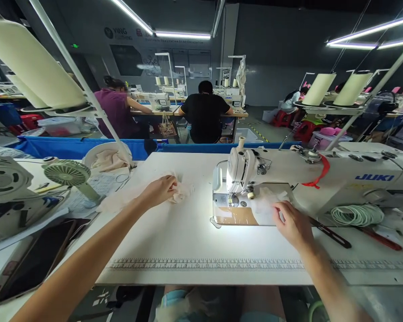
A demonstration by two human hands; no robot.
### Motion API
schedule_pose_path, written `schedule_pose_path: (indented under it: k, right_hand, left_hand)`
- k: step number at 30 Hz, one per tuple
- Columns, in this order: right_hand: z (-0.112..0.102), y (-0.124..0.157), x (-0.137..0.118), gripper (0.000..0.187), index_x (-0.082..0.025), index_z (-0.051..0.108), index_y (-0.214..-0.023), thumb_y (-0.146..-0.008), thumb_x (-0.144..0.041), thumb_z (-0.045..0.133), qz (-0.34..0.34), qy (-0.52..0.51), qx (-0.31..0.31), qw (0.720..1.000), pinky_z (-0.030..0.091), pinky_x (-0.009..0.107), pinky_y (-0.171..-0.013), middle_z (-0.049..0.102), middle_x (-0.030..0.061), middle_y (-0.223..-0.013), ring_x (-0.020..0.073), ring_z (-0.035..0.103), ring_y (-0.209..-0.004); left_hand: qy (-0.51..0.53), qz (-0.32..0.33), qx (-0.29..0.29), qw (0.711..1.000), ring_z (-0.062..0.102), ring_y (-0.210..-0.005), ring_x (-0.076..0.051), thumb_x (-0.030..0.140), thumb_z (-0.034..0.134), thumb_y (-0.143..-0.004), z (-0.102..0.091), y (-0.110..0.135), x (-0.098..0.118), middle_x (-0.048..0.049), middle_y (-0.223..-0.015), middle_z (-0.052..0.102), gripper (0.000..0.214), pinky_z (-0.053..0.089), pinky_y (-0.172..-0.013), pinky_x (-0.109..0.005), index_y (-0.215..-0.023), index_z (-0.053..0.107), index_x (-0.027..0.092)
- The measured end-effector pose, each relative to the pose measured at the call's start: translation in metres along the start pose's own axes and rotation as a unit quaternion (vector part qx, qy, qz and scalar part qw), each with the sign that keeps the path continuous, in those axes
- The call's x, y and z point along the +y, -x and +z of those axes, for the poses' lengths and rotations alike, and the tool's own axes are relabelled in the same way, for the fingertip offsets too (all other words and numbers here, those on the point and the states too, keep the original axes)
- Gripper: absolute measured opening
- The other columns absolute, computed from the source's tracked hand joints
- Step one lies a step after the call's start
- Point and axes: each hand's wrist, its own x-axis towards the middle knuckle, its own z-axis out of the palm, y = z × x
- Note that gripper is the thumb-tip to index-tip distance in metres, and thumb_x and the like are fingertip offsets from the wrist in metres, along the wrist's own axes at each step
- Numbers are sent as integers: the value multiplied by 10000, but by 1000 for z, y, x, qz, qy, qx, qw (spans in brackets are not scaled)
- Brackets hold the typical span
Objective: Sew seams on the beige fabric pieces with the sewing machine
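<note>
My left hand (159,191) is over the white table, fingers closed on a bunched piece of pale, sheer fabric (178,196). More thin, pale fabric (116,201) lies to its left, partly behind my forearm. On the right, a white sewing machine (245,167) stands at the table. My right hand (292,222) is beside its needle area, with thumb and fingers curled together at the edge of another sheer, whitish piece of fabric (267,199). That piece lies under the machine's arm, right of the presser foot (234,200).
Dark-handled tweezers (332,233) and coiled pale cord (357,215) lie right of my right hand. A small green fan (69,174), a bowl of cloth (104,156) and a phone (36,259) are at left. A printed ruler (204,265) runs along the front edge. Two people sit ahead.
</note>
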Motion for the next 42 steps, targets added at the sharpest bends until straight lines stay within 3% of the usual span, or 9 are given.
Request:
schedule_pose_path:
  k: [3,7,12,15,20,26,33,38,42]
  right_hand:
    - [1,0,1,181,-196,612,-871,-958,-189,453,6,-7,-7,1000,388,279,-556,695,30,-772,138,537,-503]
    - [-3,-2,-11,181,-191,626,-892,-964,-180,460,10,-61,-19,998,419,279,-585,691,32,-787,152,581,-565]
    - [-22,-13,-61,254,-221,649,-1151,-988,-186,457,5,-197,-201,959,469,281,-681,682,48,-994,169,631,-763]
    - [-21,-21,-91,250,-223,639,-1193,-991,-246,494,-42,-159,-252,954,427,302,-675,612,47,-955,173,553,-728]
    - [-1,-29,-105,172,-212,662,-1071,-977,-304,552,-85,-77,-243,963,319,310,-646,567,46,-900,175,452,-706]
    - [15,-36,-96,213,-198,659,-965,-1012,-319,491,-142,-50,-209,966,257,323,-636,574,56,-869,171,411,-675]
    - [14,-34,-95,184,-200,646,-965,-1009,-293,494,-127,-72,-204,968,280,325,-671,568,44,-888,174,425,-714]
    - [12,-35,-94,171,-196,642,-991,-1005,-276,491,-121,-82,-205,968,281,323,-667,562,43,-877,174,427,-713]
    - [10,-32,-91,159,-185,638,-945,-993,-261,507,-120,-100,-201,967,305,321,-686,572,47,-888,176,439,-735]
  left_hand:
    - [21,-8,-7,1000,646,-753,-240,359,515,-789,-2,8,-4,-68,-861,688,191,480,-684,-324,-912,570,224]
    - [46,-5,-5,999,638,-734,-227,359,477,-786,-6,18,-3,-65,-831,688,157,471,-680,-315,-771,564,229]
    - [107,57,24,992,623,-829,-232,428,460,-840,-7,22,16,-60,-832,678,244,462,-702,-309,-748,578,236]
    - [192,62,-38,979,601,-713,-190,465,471,-872,1,17,32,-29,-794,677,248,428,-608,-275,-812,539,235]
    - [273,91,-179,941,506,-540,-145,464,483,-908,23,0,71,37,-590,642,238,381,-589,-273,-854,481,232]
    - [345,122,-208,907,596,-621,-169,498,514,-878,53,-25,112,-4,-635,683,305,420,-617,-289,-743,506,224]
    - [328,38,-185,926,556,-655,-167,502,606,-741,86,-42,109,7,-673,619,299,403,-580,-269,-717,597,205]
    - [278,12,-185,943,601,-698,-186,397,589,-727,88,-41,109,1,-725,672,194,424,-595,-274,-756,621,208]
    - [287,16,-201,937,629,-719,-198,443,603,-747,85,-41,111,-5,-743,692,235,462,-611,-279,-755,632,210]
